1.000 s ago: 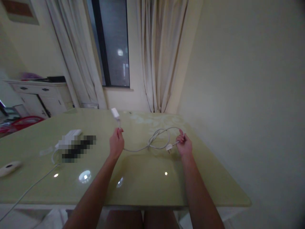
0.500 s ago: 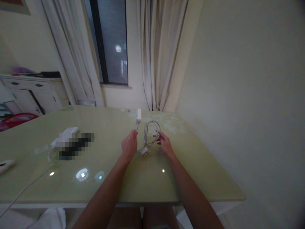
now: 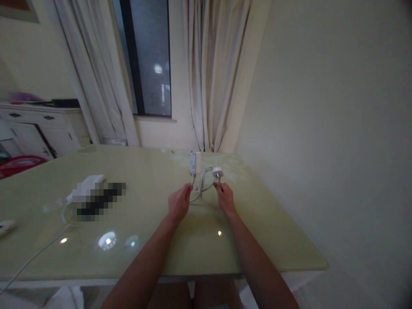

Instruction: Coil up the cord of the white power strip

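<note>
My left hand [image 3: 179, 203] pinches a white power cord [image 3: 200, 186] just below its white block end [image 3: 194, 163], which stands upright above the fingers. My right hand [image 3: 225, 197] is closed on the same cord near its plug [image 3: 218, 172], which points up. The cord hangs in a short loop between the two hands, a little above the pale green glass table [image 3: 154, 240]. Both hands are close together near the table's far middle.
A white power strip [image 3: 86, 187] with a cord [image 3: 35, 253] lies at the left, beside a blurred dark object [image 3: 100, 201]. A white remote-like item [image 3: 4, 226] sits at the far left edge. Curtains [image 3: 212, 73], a window and a white cabinet [image 3: 35, 128] stand behind.
My hands have come together from wide apart, gathering the cord into a smaller loop. The plug has swung from hanging down to pointing up at my right hand.
</note>
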The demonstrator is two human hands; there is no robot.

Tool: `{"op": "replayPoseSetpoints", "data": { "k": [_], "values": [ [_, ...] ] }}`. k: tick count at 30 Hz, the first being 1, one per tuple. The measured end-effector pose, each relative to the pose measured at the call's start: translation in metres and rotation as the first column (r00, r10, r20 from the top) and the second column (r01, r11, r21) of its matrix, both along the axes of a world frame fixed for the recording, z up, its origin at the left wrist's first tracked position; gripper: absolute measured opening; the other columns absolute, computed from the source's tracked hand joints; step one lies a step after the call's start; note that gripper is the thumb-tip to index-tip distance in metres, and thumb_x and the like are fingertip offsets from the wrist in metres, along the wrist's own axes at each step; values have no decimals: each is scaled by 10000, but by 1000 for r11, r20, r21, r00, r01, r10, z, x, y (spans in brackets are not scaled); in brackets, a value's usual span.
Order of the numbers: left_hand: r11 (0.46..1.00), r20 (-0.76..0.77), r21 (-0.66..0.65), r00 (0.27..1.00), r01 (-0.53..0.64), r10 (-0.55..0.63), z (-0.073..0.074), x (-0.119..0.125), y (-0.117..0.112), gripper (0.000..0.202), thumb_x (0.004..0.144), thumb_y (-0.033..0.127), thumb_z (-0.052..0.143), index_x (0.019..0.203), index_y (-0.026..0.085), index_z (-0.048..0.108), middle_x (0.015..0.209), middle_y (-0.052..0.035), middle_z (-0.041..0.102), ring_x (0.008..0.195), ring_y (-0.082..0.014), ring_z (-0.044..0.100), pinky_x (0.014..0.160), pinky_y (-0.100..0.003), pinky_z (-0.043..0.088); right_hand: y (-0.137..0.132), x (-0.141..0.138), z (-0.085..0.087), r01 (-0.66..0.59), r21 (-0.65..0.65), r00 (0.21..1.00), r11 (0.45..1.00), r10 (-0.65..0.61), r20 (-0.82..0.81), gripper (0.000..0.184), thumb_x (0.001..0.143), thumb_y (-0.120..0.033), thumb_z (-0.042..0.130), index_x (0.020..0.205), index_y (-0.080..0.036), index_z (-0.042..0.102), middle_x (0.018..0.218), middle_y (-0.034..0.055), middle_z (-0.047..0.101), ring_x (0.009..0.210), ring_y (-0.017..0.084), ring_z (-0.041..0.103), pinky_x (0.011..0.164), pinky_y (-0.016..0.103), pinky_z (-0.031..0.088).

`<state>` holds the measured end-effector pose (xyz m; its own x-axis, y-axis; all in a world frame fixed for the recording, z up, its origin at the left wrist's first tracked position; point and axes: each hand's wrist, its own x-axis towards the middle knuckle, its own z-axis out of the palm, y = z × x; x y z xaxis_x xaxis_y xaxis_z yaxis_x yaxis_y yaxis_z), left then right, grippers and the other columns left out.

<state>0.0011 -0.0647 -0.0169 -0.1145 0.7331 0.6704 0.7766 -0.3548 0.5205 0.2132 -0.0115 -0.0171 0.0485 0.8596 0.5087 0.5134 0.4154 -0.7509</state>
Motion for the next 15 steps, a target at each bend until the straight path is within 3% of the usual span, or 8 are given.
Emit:
{"op": "replayPoseSetpoints", "data": {
  "k": [3,6,11,13,15],
  "values": [
    [998,-73,67,997,14,-9,-1,3,-2,291,1019,372,428,1055,236,683,843,-52,762,686,-170,673,638,-244,395,-1,4,5,80,41,996,996,-81,26,537,959,-579,467,683,-186,708,714,14,499,712,175,514,729,300,381],
    [994,-120,111,993,10,4,-3,5,-1,300,1020,388,440,1055,239,698,822,-56,767,675,-175,689,625,-245,416,-5,7,13,131,158,991,979,-130,-18,606,961,-626,439,558,-190,563,741,25,499,765,182,509,773,308,382],
    [991,-161,110,986,72,-54,-9,11,-1,312,1021,392,448,1094,244,714,854,-67,781,693,-188,712,631,-249,454,-18,5,26,187,210,978,960,-161,-132,531,978,-610,427,620,-219,396,617,-49,377,606,135,380,606,257,295],
    [988,-178,100,979,121,-101,-9,14,-3,309,1020,391,457,1111,251,716,883,-69,785,711,-187,718,644,-247,466,-23,0,25,147,181,988,972,-134,-78,517,990,-585,411,624,-220,392,576,-56,362,567,128,354,578,255,257],
    [983,-197,87,970,162,-142,-9,16,-5,302,1017,394,467,1107,258,721,898,-68,786,720,-186,721,649,-245,471,-26,-9,19,66,137,998,988,-66,-7,470,997,-535,406,658,-214,456,582,-40,442,565,132,404,580,255,266]
  ]
}}
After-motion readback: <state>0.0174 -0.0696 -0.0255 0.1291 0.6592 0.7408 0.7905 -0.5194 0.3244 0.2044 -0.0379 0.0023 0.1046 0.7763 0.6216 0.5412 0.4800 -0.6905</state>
